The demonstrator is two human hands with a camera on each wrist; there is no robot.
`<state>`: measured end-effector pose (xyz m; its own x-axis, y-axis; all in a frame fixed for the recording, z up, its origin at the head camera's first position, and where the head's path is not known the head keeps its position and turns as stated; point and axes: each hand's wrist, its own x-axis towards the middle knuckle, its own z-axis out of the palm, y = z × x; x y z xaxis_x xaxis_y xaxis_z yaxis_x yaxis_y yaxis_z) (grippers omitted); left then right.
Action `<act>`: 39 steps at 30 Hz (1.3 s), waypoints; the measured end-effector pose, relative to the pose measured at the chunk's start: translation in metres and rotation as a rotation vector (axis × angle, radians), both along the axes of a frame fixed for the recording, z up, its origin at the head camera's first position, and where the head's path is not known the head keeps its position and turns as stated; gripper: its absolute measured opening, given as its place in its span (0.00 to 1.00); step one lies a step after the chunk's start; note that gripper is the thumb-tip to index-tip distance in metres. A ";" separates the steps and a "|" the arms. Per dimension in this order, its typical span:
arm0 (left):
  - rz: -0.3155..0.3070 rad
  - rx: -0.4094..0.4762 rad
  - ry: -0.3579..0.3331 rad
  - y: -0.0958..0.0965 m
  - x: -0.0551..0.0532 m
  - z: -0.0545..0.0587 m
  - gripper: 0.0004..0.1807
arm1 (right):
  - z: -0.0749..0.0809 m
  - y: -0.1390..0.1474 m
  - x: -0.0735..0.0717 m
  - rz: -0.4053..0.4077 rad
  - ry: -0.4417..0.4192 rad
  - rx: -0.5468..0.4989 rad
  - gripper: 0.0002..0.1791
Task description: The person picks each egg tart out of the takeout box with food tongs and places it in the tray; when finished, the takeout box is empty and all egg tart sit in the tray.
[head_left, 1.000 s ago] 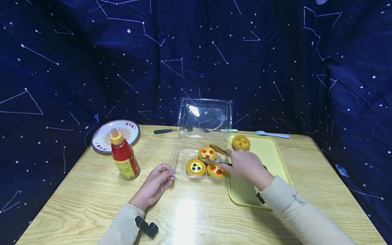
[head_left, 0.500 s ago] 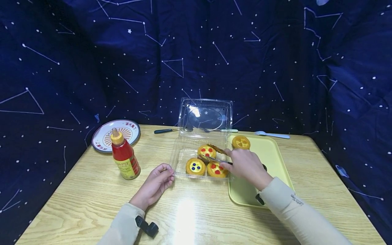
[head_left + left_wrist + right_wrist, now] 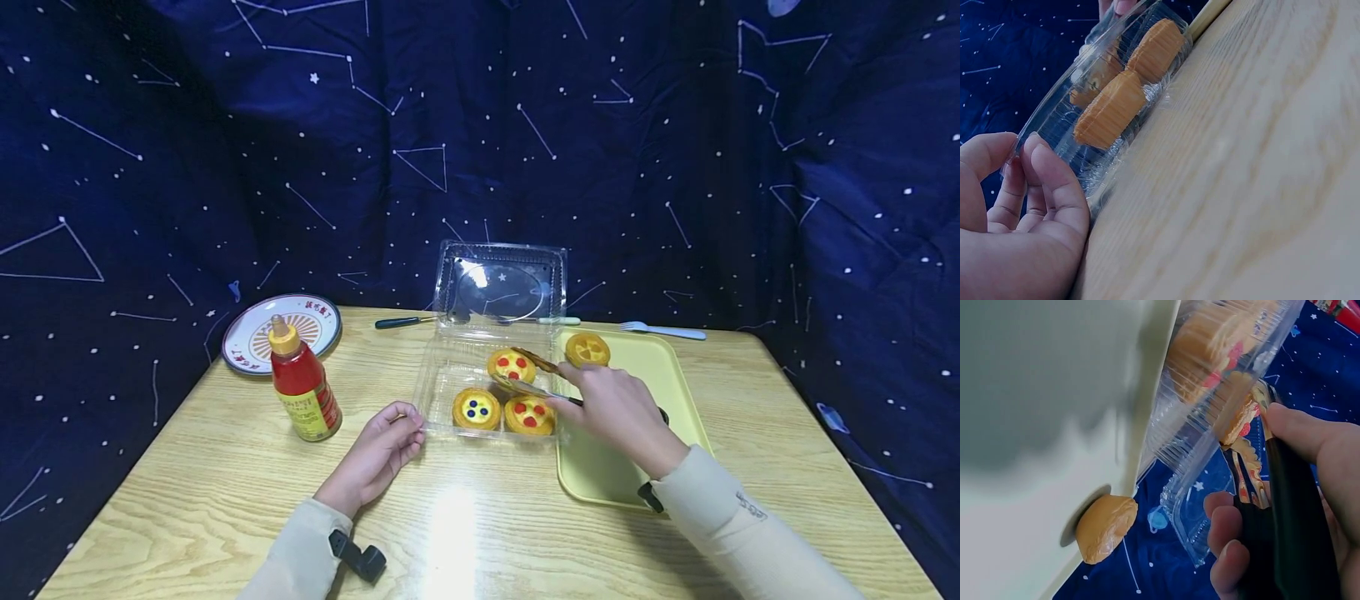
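Observation:
My left hand [image 3: 378, 454] pinches the near left corner of a clear plastic clamshell container [image 3: 431, 379], whose lid [image 3: 498, 287] stands open. In the left wrist view, the thumb and forefinger of the left hand [image 3: 1035, 219] grip its rim. My right hand [image 3: 618, 412] holds food tongs [image 3: 537, 360] with black handles and gold tips. The tips lie on either side of an egg tart [image 3: 512, 365] with red dots, over the container's rear right part. Inside, in front, sit a blue-dotted egg tart [image 3: 476, 409] and another red-dotted one [image 3: 529, 415].
Right of the container lies a yellow tray [image 3: 667, 379] bearing a plain-topped tart [image 3: 588, 350]. A red sauce bottle [image 3: 306, 387] and a patterned plate [image 3: 247, 333] stand left. Along the back edge lie a dark-handled utensil [image 3: 397, 322], a pale-handled one [image 3: 561, 321] and a blue fork [image 3: 663, 331].
The right hand and tongs have shifted slightly right, and the red-dotted tart between the tips has moved a little right and back with them. The left hand stays on the container's corner.

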<state>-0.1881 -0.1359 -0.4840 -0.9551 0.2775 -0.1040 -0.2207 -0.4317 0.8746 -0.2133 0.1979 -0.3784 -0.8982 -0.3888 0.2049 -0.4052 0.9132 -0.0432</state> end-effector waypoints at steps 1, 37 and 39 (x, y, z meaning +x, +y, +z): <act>0.000 0.000 0.001 0.000 0.000 0.000 0.03 | 0.001 0.001 0.002 0.001 0.008 -0.001 0.32; -0.022 -0.007 0.020 -0.001 0.000 0.000 0.04 | 0.019 0.084 0.028 -0.163 0.038 -0.043 0.34; -0.024 -0.007 0.021 -0.001 0.000 0.000 0.04 | 0.018 0.091 0.028 -0.184 0.033 -0.047 0.34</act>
<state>-0.1882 -0.1365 -0.4843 -0.9503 0.2994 -0.0856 -0.2119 -0.4202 0.8823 -0.1857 0.2892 -0.3607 -0.9458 -0.2079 0.2495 -0.2334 0.9693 -0.0772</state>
